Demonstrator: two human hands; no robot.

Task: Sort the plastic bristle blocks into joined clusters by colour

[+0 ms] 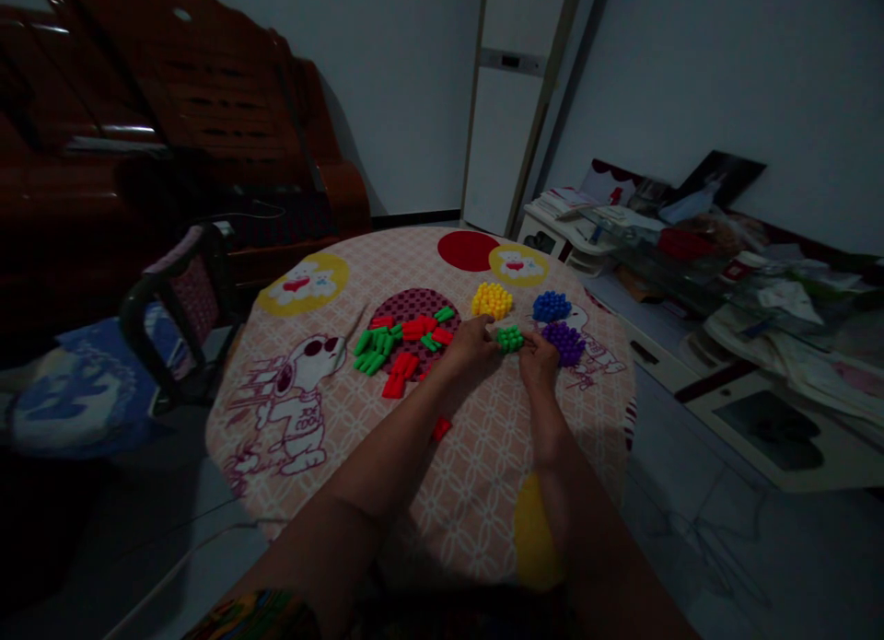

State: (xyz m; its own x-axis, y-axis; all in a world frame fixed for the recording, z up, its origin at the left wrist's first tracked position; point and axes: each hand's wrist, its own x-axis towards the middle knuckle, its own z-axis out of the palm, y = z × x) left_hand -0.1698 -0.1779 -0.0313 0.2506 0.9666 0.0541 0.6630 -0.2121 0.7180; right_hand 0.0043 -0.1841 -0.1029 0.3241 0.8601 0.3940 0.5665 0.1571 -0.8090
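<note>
A small cluster of green plastic toy building pieces (509, 339) with knobbed tops stands on the round table. My left hand (476, 343) closes against its left side, fingers curled. From the right, my right hand (539, 354) pinches against the same cluster. Behind it sits a yellow cluster (492, 300). To the right are a blue cluster (551, 307) and a purple cluster (564, 344), the purple one close beside my right hand. Loose green pieces (374, 347) and red pieces (401, 375) lie scattered left of my left hand. The fingertips are small and dim.
A patterned cloth (470, 493) covers the round table. At the left stand a folding chair (186, 308) and a wooden sofa (227, 115). Along the right wall runs a low cabinet (691, 345) heaped with papers and bags. A tall white appliance (507, 115) stands behind.
</note>
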